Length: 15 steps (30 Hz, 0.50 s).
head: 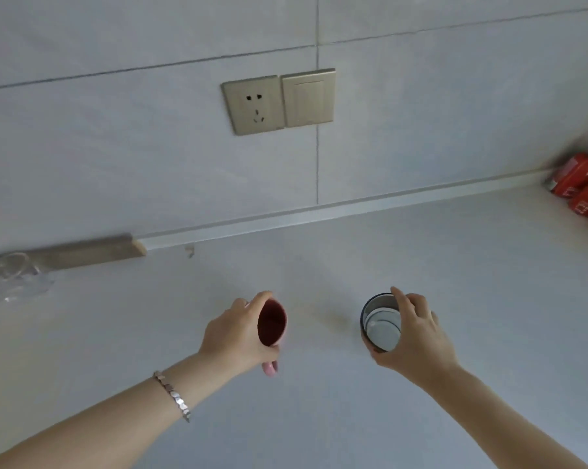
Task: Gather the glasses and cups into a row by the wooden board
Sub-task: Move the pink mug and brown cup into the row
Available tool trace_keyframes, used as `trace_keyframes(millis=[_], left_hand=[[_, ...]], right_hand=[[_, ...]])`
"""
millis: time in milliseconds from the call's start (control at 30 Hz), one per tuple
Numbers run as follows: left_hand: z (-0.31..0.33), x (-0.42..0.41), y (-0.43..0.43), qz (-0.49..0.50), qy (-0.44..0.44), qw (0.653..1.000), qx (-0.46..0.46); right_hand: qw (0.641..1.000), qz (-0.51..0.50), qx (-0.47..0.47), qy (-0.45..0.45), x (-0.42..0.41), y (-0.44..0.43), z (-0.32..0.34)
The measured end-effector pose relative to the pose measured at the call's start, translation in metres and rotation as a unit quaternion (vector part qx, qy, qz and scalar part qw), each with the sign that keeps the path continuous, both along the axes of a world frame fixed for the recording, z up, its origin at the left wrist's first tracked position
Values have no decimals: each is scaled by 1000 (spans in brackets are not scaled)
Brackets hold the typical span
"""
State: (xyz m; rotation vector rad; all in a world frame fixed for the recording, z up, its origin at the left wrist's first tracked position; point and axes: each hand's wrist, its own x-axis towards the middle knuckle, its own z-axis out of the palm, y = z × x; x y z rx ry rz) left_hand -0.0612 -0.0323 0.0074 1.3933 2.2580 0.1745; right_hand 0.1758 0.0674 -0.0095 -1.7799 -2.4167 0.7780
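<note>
- The pale grey worktop (pixel 421 265) fills the lower half of the view and meets a tiled wall (pixel 116 147) along a light strip.
- On the wall sit a socket (pixel 253 104) and a switch (pixel 308 98), side by side and touching.
- The wooden board (pixel 89 253) lies at the far left along the wall strip; clear glasses (pixel 11 277) stand just in front of it, blurred at the frame edge.
- Red packets (pixel 583 187) are piled in the far right corner.
- The left hand (pixel 238 336) has its fingers clamped around a pink cup (pixel 272 321), which shows a dark red inside and a handle pointing toward the person.
- The right hand (pixel 417 336) has its fingers clamped on a white cup with a dark blue rim (pixel 378 319).
- The two cups are well apart, mid-worktop, right of the board.
- A silver bracelet (pixel 172 396) circles the left wrist.
</note>
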Motion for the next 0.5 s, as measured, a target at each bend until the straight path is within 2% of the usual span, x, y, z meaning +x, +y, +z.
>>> trace_keyframes(millis=[233,500], left_hand=[[4,-175,-119,88,-8,996,-13],[-6,-364,-221,127,-1,992,2]], right_hand=[[993,115,-20,34,-192,-79,-4],[990,110,-45,70,-415,-156,-16]])
